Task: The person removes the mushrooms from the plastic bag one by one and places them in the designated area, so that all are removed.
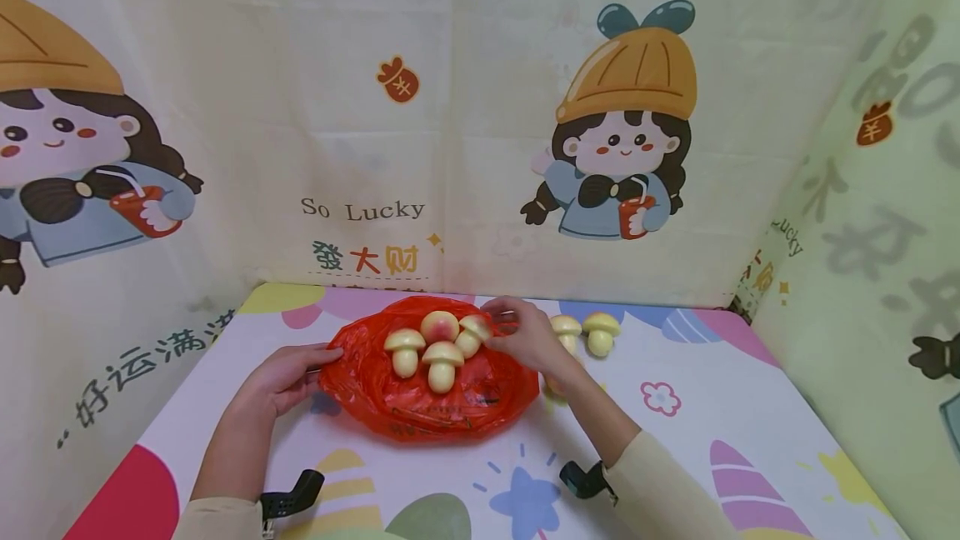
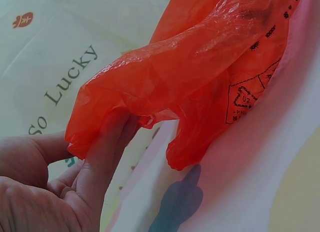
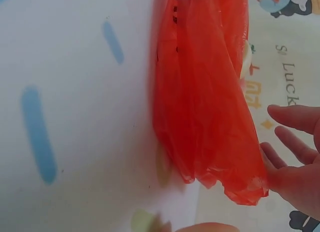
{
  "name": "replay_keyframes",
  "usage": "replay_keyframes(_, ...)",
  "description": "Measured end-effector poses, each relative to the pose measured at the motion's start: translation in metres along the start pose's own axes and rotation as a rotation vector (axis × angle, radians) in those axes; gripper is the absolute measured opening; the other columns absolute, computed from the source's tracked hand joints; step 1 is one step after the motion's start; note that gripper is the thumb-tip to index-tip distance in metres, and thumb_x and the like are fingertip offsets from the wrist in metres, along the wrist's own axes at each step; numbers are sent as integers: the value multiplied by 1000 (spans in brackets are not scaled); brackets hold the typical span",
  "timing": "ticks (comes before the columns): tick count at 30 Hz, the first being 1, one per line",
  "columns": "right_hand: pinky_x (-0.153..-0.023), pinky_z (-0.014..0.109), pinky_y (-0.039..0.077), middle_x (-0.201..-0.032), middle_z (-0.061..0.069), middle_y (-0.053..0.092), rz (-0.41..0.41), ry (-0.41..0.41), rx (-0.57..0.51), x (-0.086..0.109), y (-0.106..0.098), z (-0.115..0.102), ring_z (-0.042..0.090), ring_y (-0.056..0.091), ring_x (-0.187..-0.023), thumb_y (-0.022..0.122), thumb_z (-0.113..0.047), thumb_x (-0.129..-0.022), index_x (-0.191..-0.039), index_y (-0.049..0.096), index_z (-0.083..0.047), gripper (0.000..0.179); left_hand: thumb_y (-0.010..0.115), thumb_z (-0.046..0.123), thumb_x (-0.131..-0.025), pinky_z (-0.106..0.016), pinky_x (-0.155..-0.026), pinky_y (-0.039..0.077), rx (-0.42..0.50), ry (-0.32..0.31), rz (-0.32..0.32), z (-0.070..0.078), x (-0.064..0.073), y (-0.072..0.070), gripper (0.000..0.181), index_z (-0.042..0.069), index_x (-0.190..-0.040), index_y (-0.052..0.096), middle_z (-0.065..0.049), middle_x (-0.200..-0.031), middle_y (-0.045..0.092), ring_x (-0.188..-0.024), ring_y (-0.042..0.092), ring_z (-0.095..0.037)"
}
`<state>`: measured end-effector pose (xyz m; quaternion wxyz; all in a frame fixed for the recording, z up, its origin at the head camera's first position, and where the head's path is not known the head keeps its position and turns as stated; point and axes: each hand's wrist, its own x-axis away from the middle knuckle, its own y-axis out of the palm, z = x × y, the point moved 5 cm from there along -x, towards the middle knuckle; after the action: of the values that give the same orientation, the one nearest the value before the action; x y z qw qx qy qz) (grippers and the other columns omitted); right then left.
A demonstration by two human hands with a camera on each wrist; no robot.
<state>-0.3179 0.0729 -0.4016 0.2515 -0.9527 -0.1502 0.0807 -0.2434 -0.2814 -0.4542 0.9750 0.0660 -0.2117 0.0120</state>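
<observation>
A red plastic bag (image 1: 360, 394) lies spread open on the table in the head view. Three toy mushrooms, one of them a mushroom (image 1: 442, 365) at the front, sit in it beside a round cream-and-pink toy fruit (image 1: 439, 327). At the bag's left edge my left hand (image 1: 288, 377) holds the rim, the plastic (image 2: 165, 86) between thumb and fingers. My right hand (image 1: 528, 336) is over the bag's right rim, close by the rightmost mushroom (image 1: 471, 337). In the right wrist view its fingers (image 3: 295, 144) are spread apart with nothing between them.
Behind the right hand stand two more toy mushrooms, a partly covered mushroom (image 1: 566, 328) and a mushroom (image 1: 601, 333) to its right. Another pale item is mostly hidden under the right wrist. A patterned cloth (image 1: 487, 148) hangs at the table's back edge.
</observation>
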Motion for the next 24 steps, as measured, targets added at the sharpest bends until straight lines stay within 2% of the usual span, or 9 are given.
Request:
replay_keyframes(6, -102, 47, 59, -135, 13, 67, 10, 14, 48, -5, 3, -1, 34, 66, -124, 80, -4, -88, -132, 68, -12, 47, 67, 23, -103, -31, -85, 64, -4, 0, -2, 0, 0, 0, 70, -2, -159, 36, 2, -101, 75, -91, 77, -15)
replay_keyframes(16, -99, 48, 60, -141, 16, 61, 13, -19, 131, -9, 8, -2, 40, 62, -129, 82, -4, -86, -132, 68, -12, 49, 68, 23, -102, -31, -84, 64, -3, 3, -9, 0, -1, 0, 71, -3, -160, 34, 2, -101, 74, -89, 76, -15)
replay_keyframes(24, -102, 49, 59, -142, 13, 62, 11, -28, 169, -12, 12, 1, 37, 62, -130, 81, -3, -85, -133, 68, -13, 51, 68, 23, -102, -30, -84, 64, -14, 3, -4, 0, -2, 0, 70, -4, -159, 35, 2, -101, 74, -89, 76, -14)
